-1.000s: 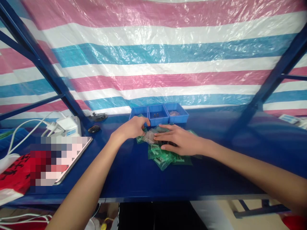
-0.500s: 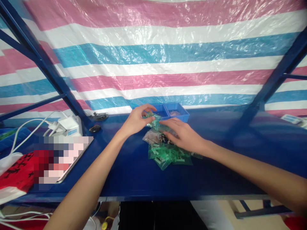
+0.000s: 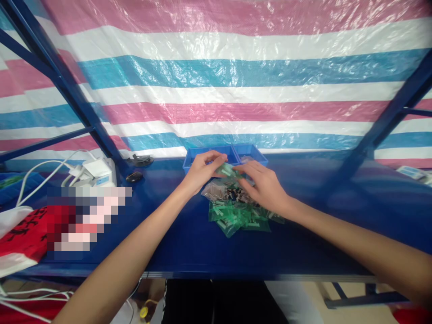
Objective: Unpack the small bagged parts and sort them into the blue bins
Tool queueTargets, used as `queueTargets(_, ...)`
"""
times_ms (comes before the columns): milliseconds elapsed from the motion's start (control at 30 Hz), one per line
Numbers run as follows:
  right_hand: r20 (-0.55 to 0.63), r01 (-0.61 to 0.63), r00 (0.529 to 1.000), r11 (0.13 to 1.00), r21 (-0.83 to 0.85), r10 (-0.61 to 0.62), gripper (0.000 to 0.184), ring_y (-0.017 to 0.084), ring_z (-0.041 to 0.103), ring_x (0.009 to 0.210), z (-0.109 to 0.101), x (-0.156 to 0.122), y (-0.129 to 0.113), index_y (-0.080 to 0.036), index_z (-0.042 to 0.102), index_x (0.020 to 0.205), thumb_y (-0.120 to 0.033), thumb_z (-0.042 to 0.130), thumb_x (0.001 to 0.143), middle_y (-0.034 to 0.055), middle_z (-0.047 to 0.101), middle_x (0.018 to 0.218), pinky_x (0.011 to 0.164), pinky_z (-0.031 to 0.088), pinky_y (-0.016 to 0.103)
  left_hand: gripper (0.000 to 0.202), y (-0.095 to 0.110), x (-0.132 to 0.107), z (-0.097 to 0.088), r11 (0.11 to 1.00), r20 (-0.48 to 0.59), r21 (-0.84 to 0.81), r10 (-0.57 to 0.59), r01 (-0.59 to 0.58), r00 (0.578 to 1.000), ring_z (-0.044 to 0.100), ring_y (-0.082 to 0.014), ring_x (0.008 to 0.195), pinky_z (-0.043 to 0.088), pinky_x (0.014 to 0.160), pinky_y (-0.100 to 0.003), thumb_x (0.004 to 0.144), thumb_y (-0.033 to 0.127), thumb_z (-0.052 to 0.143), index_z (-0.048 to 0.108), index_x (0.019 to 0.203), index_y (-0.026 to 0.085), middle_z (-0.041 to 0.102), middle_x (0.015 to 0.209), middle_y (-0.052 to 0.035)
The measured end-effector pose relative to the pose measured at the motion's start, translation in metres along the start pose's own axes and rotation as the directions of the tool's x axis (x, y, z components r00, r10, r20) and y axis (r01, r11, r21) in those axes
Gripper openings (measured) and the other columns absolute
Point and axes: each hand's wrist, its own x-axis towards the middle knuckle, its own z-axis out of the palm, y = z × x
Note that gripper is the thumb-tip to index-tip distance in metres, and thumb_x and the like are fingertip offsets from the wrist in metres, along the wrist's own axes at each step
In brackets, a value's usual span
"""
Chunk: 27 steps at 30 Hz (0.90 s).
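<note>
Hands: two, both the same person's, meeting over the back middle of the blue table (image 3: 189,243).
Left hand (image 3: 201,168): fingers curled in, thumb and fingertips pinched on the left end of one small green packet (image 3: 227,170).
Right hand (image 3: 266,188): fingers stretched out fairly flat, tips at the packet's right end; from here I cannot tell whether they grip it or only touch it.
Green packet: one, lifted off the table, between the two hands, just in front of the trays and above the heap.
Blue trays (image 3: 191,156): three, side by side in a row against the striped tarp (image 3: 216,76); the hands cover part of them.
Heap of green packets (image 3: 238,218): many, overlapping, too jumbled to count, lying under and in front of the right hand.
Clear packet (image 3: 215,191): one, with small dark parts inside, at the heap's left edge.
Black objects (image 3: 134,176): two small ones, left of the trays.
White plugs and cables (image 3: 96,170): a cluster at the far left.
</note>
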Motion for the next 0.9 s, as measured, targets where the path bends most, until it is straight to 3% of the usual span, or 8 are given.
queueTargets(133, -0.052, -0.122, 0.991, 0.992, 0.039, 0.124, 0.021, 0.022, 0.062, 0.076, -0.004, 0.005, -0.003, -0.020, 0.065, 0.097, -0.029, 0.047, 0.103, 0.0066, 0.067, 0.083, 0.069, 0.045, 0.033, 0.065, -0.006, -0.001, 0.003, 0.993, 0.085, 0.121, 0.000, -0.010, 0.996, 0.068, -0.0169, 0.066, 0.056, 0.062, -0.028, 0.092, 0.075, 0.047, 0.067, 0.086, 0.014, 0.069, 0.079, -0.0084)
queueTargets(233, -0.045, -0.255, 0.964, 0.957, 0.140, 0.263, 0.026, 0.018, 0.054, 0.065, -0.006, 0.009, -0.004, -0.021, 0.060, 0.084, -0.036, 0.049, 0.101, 0.0033, 0.061, 0.074, 0.062, 0.040, 0.031, 0.080, -0.013, -0.004, 0.006, 0.984, 0.139, 0.172, 0.016, -0.040, 0.990, 0.068, -0.0171, 0.066, 0.054, 0.064, -0.028, 0.096, 0.078, 0.024, 0.066, 0.076, 0.014, 0.071, 0.075, -0.0100)
queueTargets(400, 0.058, -0.404, 0.906, 0.815, 0.415, 0.419, 0.035, 0.014, 0.047, 0.058, -0.005, 0.011, -0.003, -0.022, 0.048, 0.070, -0.045, 0.057, 0.096, -0.0021, 0.049, 0.063, 0.056, 0.039, 0.028, 0.068, -0.016, -0.013, 0.014, 0.904, 0.134, 0.398, 0.112, -0.157, 0.985, 0.066, -0.0161, 0.062, 0.046, 0.061, -0.027, 0.100, 0.070, 0.037, 0.064, 0.068, 0.015, 0.067, 0.063, -0.0042)
queueTargets(600, 0.040, -0.449, 0.865, 0.735, 0.507, 0.500, 0.027, 0.014, 0.054, 0.059, -0.007, 0.014, -0.002, -0.021, 0.061, 0.084, -0.046, 0.060, 0.093, -0.0001, 0.058, 0.074, 0.055, 0.045, 0.028, 0.067, -0.014, -0.016, 0.018, 0.717, 0.160, 0.625, 0.268, -0.308, 0.950, 0.053, -0.0125, 0.052, 0.033, 0.058, -0.029, 0.106, 0.057, 0.031, 0.051, 0.056, 0.017, 0.054, 0.052, -0.0009)
queueTargets(767, 0.066, -0.483, 0.837, 0.675, 0.557, 0.544, 0.027, 0.015, 0.056, 0.057, -0.006, 0.014, 0.000, -0.019, 0.066, 0.096, -0.046, 0.067, 0.089, -0.0013, 0.059, 0.070, 0.055, 0.050, 0.029, 0.062, -0.015, -0.013, 0.014, 0.579, 0.210, 0.726, 0.327, -0.371, 0.921, 0.040, -0.0115, 0.048, 0.023, 0.055, -0.031, 0.108, 0.052, 0.030, 0.037, 0.055, 0.019, 0.040, 0.050, 0.0011)
queueTargets(833, 0.091, -0.501, 0.821, 0.634, 0.589, 0.564, 0.034, 0.015, 0.057, 0.057, -0.005, 0.013, 0.002, -0.019, 0.067, 0.106, -0.046, 0.070, 0.087, -0.0024, 0.059, 0.068, 0.058, 0.054, 0.031, 0.060, -0.015, -0.014, 0.013, 0.552, 0.203, 0.748, 0.340, -0.369, 0.918, 0.039, -0.0115, 0.048, 0.022, 0.054, -0.031, 0.107, 0.051, 0.031, 0.041, 0.058, 0.019, 0.039, 0.051, 0.0015)
queueTargets(900, 0.104, -0.505, 0.811, 0.599, 0.621, 0.576, 0.039, 0.015, 0.057, 0.056, -0.004, 0.013, 0.003, -0.018, 0.066, 0.112, -0.047, 0.071, 0.086, -0.0035, 0.058, 0.067, 0.061, 0.055, 0.032, 0.051, -0.014, -0.014, 0.011, 0.546, 0.189, 0.758, 0.342, -0.358, 0.921, 0.043, -0.0120, 0.050, 0.026, 0.054, -0.029, 0.106, 0.052, 0.036, 0.055, 0.073, 0.018, 0.046, 0.055, 0.0022)
